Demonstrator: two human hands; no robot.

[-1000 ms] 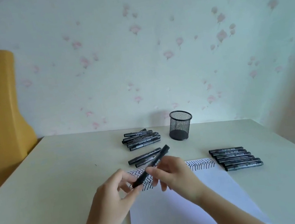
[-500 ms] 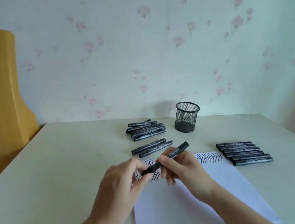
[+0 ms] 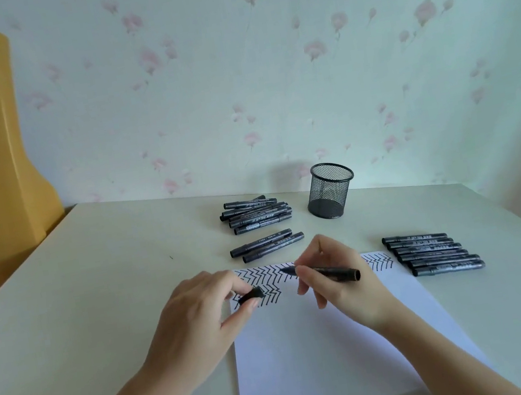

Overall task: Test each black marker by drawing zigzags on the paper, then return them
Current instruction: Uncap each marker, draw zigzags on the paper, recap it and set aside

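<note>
- Over the paper's (image 3: 331, 352) top edge, the right hand (image 3: 340, 284) grips an uncapped black marker (image 3: 326, 272), tip toward the zigzags (image 3: 264, 283).
- Beside it, the left hand (image 3: 197, 323) pinches the cap (image 3: 252, 295).
- Farther out on the table (image 3: 81, 316): two loose markers (image 3: 266, 246), a heap of markers (image 3: 256, 213), a mesh cup (image 3: 331, 190), and a tidy row of markers (image 3: 432, 252) on the right.

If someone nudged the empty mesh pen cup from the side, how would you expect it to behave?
The mesh pen cup looks like thin open wire and seems empty, so it is probably light and would slide easily on the smooth table. Taller than it is wide, it might tip and then roll.
</note>
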